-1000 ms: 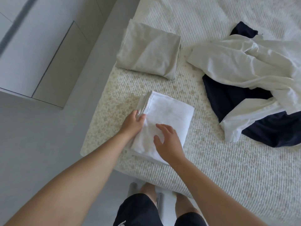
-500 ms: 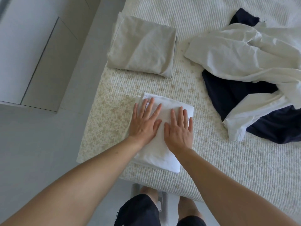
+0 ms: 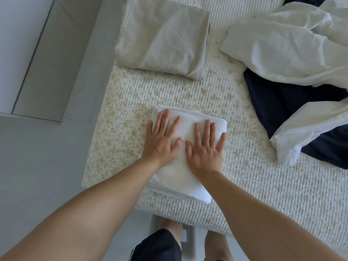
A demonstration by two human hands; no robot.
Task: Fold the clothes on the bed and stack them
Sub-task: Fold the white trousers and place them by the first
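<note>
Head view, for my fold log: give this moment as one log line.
phase: pressing flat | left hand: flat on white garment | right hand: flat on it | beige fold: apart | pile: unfolded

Head view, steeply down, close

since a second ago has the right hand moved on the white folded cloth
Yes. The right hand slid toward the white folded cloth's far right corner and now lies flat.
</note>
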